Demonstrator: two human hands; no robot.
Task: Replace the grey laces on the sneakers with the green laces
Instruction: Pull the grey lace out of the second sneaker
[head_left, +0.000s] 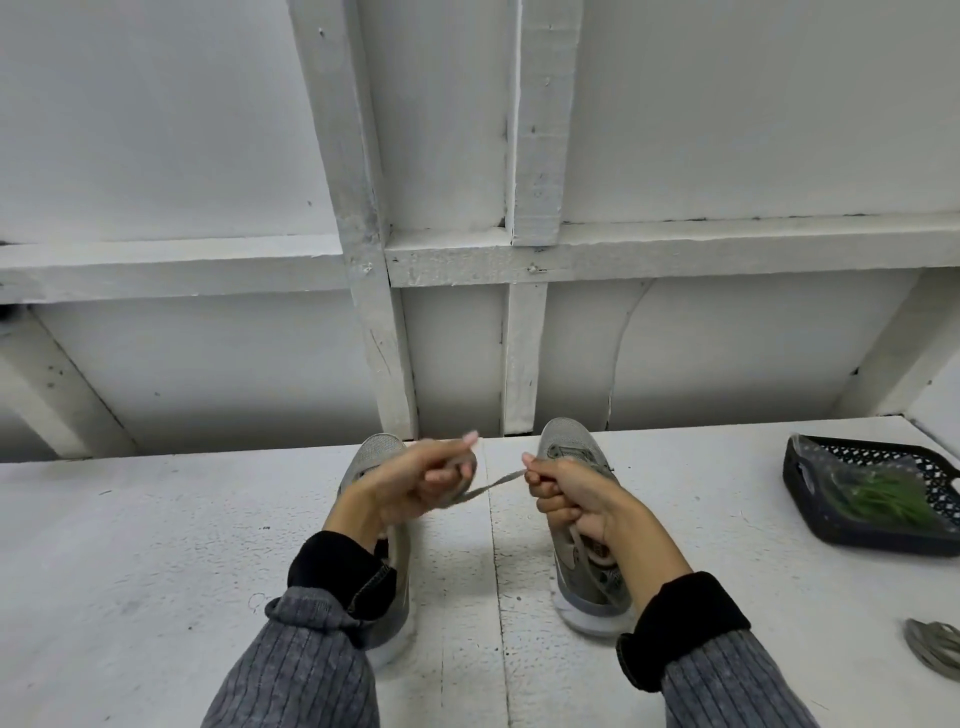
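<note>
Two grey sneakers stand side by side on the white table, toes pointing away: the left sneaker (375, 453) and the right sneaker (569, 441). A grey lace (496, 482) stretches taut between my hands above them. My left hand (415, 480) grips one end of it over the left sneaker. My right hand (566, 493) pinches the other end over the right sneaker. The green laces (878, 501) lie in a dark basket (810, 525) at the right. Both forearms hide much of each shoe.
A coiled grey lace (935, 649) lies at the table's right edge. The white table (156, 545) runs to a white wall with wooden beams (374, 338) behind the sneakers.
</note>
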